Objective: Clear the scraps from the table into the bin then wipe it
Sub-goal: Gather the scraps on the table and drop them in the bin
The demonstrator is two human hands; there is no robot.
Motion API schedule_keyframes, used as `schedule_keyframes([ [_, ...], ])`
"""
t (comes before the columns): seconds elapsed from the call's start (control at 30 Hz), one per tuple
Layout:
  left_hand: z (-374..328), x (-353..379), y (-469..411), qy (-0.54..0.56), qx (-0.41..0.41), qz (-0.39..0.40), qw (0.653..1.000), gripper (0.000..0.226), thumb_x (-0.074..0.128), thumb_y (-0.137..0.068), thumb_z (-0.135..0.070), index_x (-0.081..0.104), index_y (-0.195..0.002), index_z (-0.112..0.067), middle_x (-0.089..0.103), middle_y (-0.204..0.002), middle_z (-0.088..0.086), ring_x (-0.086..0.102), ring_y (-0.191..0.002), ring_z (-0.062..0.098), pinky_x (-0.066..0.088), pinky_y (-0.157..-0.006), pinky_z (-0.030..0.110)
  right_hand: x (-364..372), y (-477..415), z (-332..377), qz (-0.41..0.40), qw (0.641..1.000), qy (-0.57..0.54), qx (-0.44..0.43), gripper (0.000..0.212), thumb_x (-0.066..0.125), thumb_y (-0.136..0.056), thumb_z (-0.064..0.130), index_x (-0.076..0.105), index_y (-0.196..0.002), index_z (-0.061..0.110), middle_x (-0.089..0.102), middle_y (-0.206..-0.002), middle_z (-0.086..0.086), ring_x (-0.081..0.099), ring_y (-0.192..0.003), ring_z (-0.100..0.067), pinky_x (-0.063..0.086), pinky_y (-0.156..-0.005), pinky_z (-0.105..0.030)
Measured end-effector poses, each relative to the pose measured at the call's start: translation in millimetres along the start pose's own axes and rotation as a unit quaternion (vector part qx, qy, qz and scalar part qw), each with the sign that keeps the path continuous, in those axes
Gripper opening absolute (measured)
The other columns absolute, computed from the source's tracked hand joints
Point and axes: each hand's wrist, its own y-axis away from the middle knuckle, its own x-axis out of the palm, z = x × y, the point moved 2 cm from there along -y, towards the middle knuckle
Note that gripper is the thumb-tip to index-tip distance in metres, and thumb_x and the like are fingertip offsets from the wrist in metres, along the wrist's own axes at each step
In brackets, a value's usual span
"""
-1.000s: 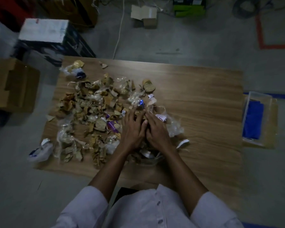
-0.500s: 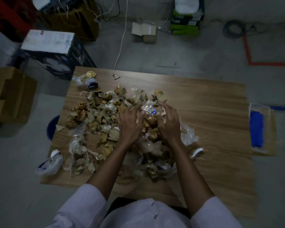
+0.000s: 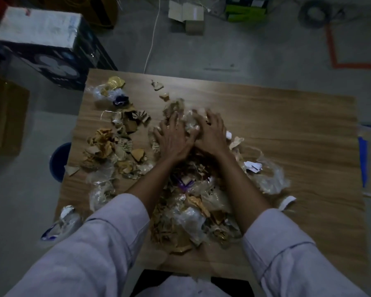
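A wooden table point(image 3: 287, 129) carries a spread of scraps: torn cardboard, clear plastic and foil wrappers. My left hand point(image 3: 171, 138) and my right hand point(image 3: 211, 131) lie side by side, palms down with fingers spread, on the far part of the pile of scraps point(image 3: 189, 202). More scraps point(image 3: 114, 146) lie loose at the table's left half. A blue bin point(image 3: 59, 161) peeks out on the floor under the table's left edge, mostly hidden. What lies under my palms is hidden.
A clear container with a blue cloth point(image 3: 366, 159) sits off the table's right edge. On the floor at left stand a brown cardboard box point(image 3: 4, 116) and a dark printed box point(image 3: 49, 43). A white cable point(image 3: 152, 39) and small boxes lie beyond the far edge.
Both hands have reached farther across the table over the scraps. The pile between my forearms has grown toward the near edge, thinning the middle of the spread.
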Motion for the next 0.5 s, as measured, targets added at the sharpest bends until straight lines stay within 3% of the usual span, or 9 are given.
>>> schedule_keyframes([
  [0.07, -2.8, 6.0, 3.7, 0.034, -0.011, 0.001, 0.999, 0.063, 0.033, -0.106, -0.054, 0.036, -0.155, -0.013, 0.016, -0.169, 0.005, 0.006, -0.154, 0.033, -0.001, -0.121, 0.054, 9.0, 1.6, 7.2, -0.032, 0.998, -0.043, -0.043, 0.060, 0.067, -0.091, 0.021, 0.050, -0.148, 0.028, 0.040, -0.156, -0.011, 0.027, -0.144, -0.034, 0.030, -0.117, -0.047],
  [0.13, -4.8, 8.5, 5.4, 0.111, -0.029, 0.007, 0.993, 0.057, 0.034, -0.109, -0.045, 0.038, -0.152, -0.008, 0.019, -0.167, 0.012, 0.003, -0.155, 0.032, -0.004, -0.122, 0.052, 12.8, 1.9, 11.5, -0.058, 0.994, -0.072, -0.057, 0.052, 0.068, -0.088, 0.018, 0.058, -0.140, 0.022, 0.055, -0.140, -0.008, 0.042, -0.126, -0.033, 0.037, -0.102, -0.036],
  [0.2, -9.7, 4.0, 6.5, 0.185, -0.034, -0.003, 0.982, 0.052, 0.037, -0.109, -0.040, 0.043, -0.145, -0.003, 0.024, -0.165, 0.018, 0.003, -0.155, 0.032, -0.002, -0.123, 0.050, 9.1, 0.4, 16.7, -0.068, 0.991, -0.097, -0.056, 0.048, 0.065, -0.088, 0.018, 0.060, -0.136, 0.017, 0.058, -0.133, -0.009, 0.049, -0.119, -0.035, 0.037, -0.097, -0.033],
  [0.27, -20.7, -10.6, 13.3, 0.247, -0.022, -0.045, 0.968, 0.056, 0.038, -0.104, -0.041, 0.044, -0.144, -0.001, 0.027, -0.163, 0.018, 0.007, -0.153, 0.026, 0.001, -0.122, 0.043, -5.9, 4.0, 28.5, -0.086, 0.986, -0.130, -0.066, 0.048, 0.065, -0.087, 0.007, 0.060, -0.134, 0.014, 0.058, -0.132, -0.011, 0.051, -0.121, -0.033, 0.042, -0.102, -0.041],
  [0.37, -43.2, -36.3, 36.6, 0.337, 0.019, -0.110, 0.935, 0.053, 0.042, -0.100, -0.034, 0.046, -0.139, 0.002, 0.040, -0.150, 0.024, 0.020, -0.138, 0.019, 0.011, -0.115, 0.029, -44.4, 31.0, 51.5, -0.159, 0.968, -0.151, -0.126, 0.047, 0.063, -0.082, -0.005, 0.062, -0.127, 0.009, 0.060, -0.130, -0.011, 0.054, -0.118, -0.029, 0.045, -0.098, -0.039],
  [0.43, -54.4, -42.9, 60.8, 0.350, 0.049, -0.116, 0.928, 0.057, 0.041, -0.099, -0.040, 0.048, -0.136, 0.003, 0.042, -0.146, 0.025, 0.022, -0.143, 0.027, 0.003, -0.117, 0.018, -66.4, 61.4, 60.0, -0.196, 0.955, -0.163, -0.153, 0.044, 0.062, -0.081, -0.005, 0.063, -0.124, 0.006, 0.062, -0.127, -0.009, 0.054, -0.117, -0.025, 0.044, -0.097, -0.035],
  [0.5, -64.5, -40.7, 92.5, 0.338, 0.091, -0.118, 0.929, 0.061, 0.041, -0.098, -0.041, 0.043, -0.142, 0.001, 0.038, -0.151, 0.027, 0.017, -0.148, 0.028, -0.002, -0.122, 0.021, -80.9, 96.8, 58.0, -0.210, 0.946, -0.193, -0.152, 0.041, 0.060, -0.083, 0.002, 0.063, -0.124, 0.007, 0.061, -0.126, -0.005, 0.055, -0.118, -0.023, 0.046, -0.099, -0.035],
])
